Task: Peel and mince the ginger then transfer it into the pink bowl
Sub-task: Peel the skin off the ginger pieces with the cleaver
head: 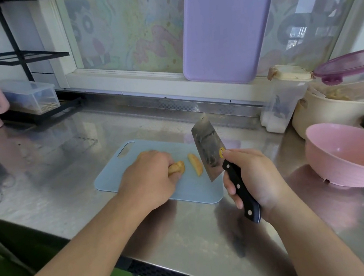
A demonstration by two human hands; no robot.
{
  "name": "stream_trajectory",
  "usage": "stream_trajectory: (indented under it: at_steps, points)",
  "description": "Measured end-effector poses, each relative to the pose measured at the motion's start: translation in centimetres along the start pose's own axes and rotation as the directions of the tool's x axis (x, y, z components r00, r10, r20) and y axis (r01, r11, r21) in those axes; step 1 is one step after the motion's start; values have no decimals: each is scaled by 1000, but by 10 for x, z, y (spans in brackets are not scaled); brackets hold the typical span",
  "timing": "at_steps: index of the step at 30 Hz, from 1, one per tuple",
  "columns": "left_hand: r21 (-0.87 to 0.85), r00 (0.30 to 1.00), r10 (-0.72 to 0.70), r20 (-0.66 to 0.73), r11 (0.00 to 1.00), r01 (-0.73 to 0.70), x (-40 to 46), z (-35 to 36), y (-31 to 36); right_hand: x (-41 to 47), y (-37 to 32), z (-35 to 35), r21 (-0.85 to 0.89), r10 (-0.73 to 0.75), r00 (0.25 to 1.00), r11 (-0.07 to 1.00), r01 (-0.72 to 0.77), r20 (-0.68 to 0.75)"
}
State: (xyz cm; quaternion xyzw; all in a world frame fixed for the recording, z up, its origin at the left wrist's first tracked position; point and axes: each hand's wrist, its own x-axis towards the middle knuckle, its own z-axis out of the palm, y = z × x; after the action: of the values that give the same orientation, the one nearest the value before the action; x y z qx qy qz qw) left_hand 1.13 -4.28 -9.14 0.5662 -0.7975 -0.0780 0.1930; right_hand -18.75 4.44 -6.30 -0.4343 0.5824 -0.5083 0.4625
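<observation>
My right hand (252, 175) is wrapped around the black handle of the cleaver (209, 149), whose blade stands raised over the right end of the cutting board (113, 177), tip pointing away from me. My left hand (150, 175) curls over the ginger (176, 167) near the middle of the board, only its right end showing past my fingers. A cut slice (195, 164) lies between the ginger and the blade, long axis running away from me. So the ginger sits left of the blade, and the blade must come leftward. The pink bowl (348, 155) waits well right of the board, nearer my knife hand.
</observation>
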Motion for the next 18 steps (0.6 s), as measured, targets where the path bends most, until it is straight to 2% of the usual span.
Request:
stream_trajectory:
  at_steps: [3,10,14,18]
  points:
    - [-9,1000,0,-12,1000,0,-2,1,0,1,1,1,-9,-2,1000,1000,2,8]
    - [-57,998,5,55,998,-1,-5,-11,-5,-3,0,6,-104,-10,996,994,19,88]
    - [-15,994,101,-47,995,-101,-13,-4,-4,-2,2,12,-205,-22,995,978,43,101]
    - [-145,982,147,-121,976,-164,-18,13,-8,-3,3,15,-267,-13,996,963,38,93]
